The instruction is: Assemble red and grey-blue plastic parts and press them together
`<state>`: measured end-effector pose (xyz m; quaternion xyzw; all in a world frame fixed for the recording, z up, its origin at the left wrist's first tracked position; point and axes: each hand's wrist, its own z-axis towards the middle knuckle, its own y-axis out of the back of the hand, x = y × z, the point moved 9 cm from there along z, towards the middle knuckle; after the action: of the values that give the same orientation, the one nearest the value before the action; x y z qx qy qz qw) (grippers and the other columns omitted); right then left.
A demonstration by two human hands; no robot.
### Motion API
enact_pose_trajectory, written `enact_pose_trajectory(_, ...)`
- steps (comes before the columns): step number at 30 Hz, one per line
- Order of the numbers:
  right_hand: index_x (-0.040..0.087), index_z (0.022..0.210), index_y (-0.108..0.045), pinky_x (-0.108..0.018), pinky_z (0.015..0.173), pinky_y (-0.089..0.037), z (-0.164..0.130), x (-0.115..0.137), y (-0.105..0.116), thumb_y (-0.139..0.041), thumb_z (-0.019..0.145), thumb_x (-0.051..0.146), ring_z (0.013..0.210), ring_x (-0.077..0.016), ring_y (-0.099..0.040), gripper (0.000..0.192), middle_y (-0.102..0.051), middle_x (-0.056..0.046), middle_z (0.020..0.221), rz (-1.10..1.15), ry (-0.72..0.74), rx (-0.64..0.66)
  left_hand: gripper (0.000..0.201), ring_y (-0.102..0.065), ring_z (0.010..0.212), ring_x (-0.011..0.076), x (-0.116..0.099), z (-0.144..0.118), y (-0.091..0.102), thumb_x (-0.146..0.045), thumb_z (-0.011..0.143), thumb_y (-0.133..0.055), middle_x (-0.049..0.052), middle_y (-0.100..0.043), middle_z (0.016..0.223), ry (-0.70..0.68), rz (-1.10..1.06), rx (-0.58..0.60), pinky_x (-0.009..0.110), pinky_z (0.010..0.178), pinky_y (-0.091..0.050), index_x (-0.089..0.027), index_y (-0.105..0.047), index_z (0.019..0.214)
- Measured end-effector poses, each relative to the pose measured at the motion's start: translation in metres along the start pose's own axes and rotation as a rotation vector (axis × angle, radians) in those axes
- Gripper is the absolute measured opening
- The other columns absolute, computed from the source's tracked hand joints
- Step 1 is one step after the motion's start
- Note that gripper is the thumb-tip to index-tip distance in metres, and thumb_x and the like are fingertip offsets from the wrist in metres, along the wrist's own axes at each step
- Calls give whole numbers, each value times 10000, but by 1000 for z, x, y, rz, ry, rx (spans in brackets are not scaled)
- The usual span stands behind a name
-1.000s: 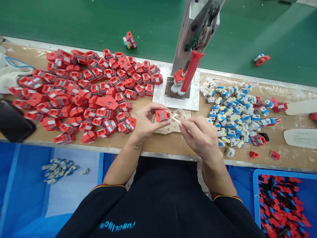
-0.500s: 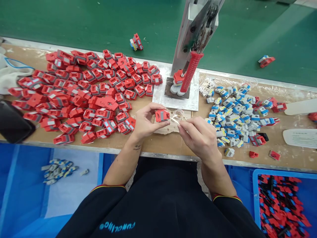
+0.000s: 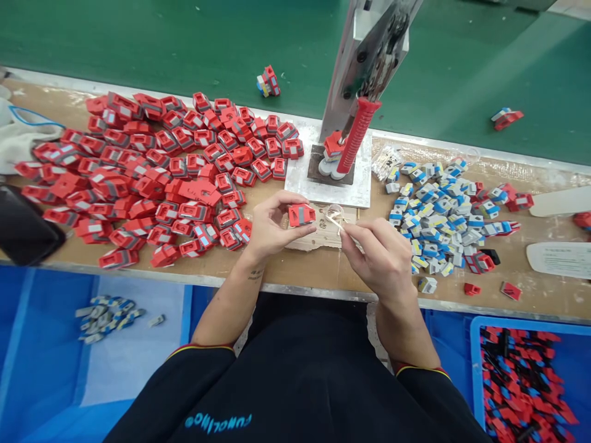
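Red-and-grey plastic part (image 3: 302, 215) sat pinched in left hand (image 3: 272, 226) fingertips, long axis crosswise. Right hand (image 3: 381, 258) pinched a pale thin strip (image 3: 336, 221), tip pointing left at the part, just beside it. Blue bin (image 3: 526, 375) at right held red and black pieces.

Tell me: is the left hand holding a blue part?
No, the left hand pinches a red part with a grey stripe.
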<state>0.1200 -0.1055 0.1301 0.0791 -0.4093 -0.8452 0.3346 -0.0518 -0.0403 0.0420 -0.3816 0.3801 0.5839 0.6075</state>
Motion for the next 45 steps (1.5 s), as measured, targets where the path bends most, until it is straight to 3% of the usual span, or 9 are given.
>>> enact_pose_trajectory(8,196,894,-708,-271,674,-443,-6,-6,-11,-583,1045,195,701,-149,-589,196,-684,-24,759,23,-32,65,472,-740,843,176,5,0,15,-455,643,-1007,22,-766,933,24,22,-77,302,773,-612,-220,-764,973)
enact_pose_trajectory(15,198,878,-715,-287,646,-366,-28,-3,-54,-460,1102,276,708,-162,-605,348,-686,-43,748,-62,-168,338,482,-721,796,156,16,-3,44,-530,704,-959,0,-726,964,2,-42,-296,305,741,-611,-269,-733,1040)
enact_pose_trajectory(21,195,916,-732,-290,576,-281,-47,-3,-86,-430,1104,299,695,-161,-636,371,-731,-57,781,-104,-290,619,468,-737,840,168,16,-3,44,-505,716,-962,2,-724,991,-31,-76,-296,310,754,-621,-284,-737,1062)
enact_pose_trajectory(29,199,910,-733,-316,543,-182,-59,-8,-92,-426,1105,349,655,-168,-665,393,-760,-64,799,-165,-353,857,490,-741,856,175,17,-3,44,-524,706,-963,6,-728,986,-30,-80,-294,315,770,-629,-278,-741,1067)
enact_pose_trajectory(33,197,836,-726,-307,532,-236,-60,-5,-81,-452,1101,350,623,-156,-679,411,-758,-54,740,-112,-295,769,501,-737,850,172,18,-3,45,-527,708,-962,8,-730,994,-22,-79,-283,314,775,-625,-275,-738,1078)
enact_pose_trajectory(36,206,882,-741,-267,583,-379,-58,-14,-42,-472,1098,342,658,-153,-709,371,-787,-47,775,30,-290,556,500,-737,851,172,19,-4,45,-519,712,-962,11,-733,1010,-11,-78,-275,319,781,-622,-275,-732,1083)
enact_pose_trajectory(41,225,985,-746,-302,648,-493,-63,-95,45,-570,1034,421,630,-189,-684,269,-775,-44,769,-49,-671,45,513,-754,892,190,16,-4,42,-541,688,-968,20,-755,1012,35,-80,-282,330,798,-638,-276,-731,1058)
enact_pose_trajectory(43,217,953,-729,-329,677,-489,-64,-121,46,-556,1014,430,668,-217,-687,280,-759,-61,767,-151,-795,14,523,-768,931,203,14,-3,38,-520,657,-989,25,-770,1024,51,-86,-266,336,825,-650,-270,-738,1041)
enact_pose_trajectory(45,208,923,-717,-337,671,-436,-58,-137,22,-533,1001,406,703,-238,-676,281,-759,-88,791,-244,-848,141,523,-779,956,210,12,-2,34,-476,633,-1009,27,-783,1042,60,-96,-248,336,845,-657,-262,-747,1032)
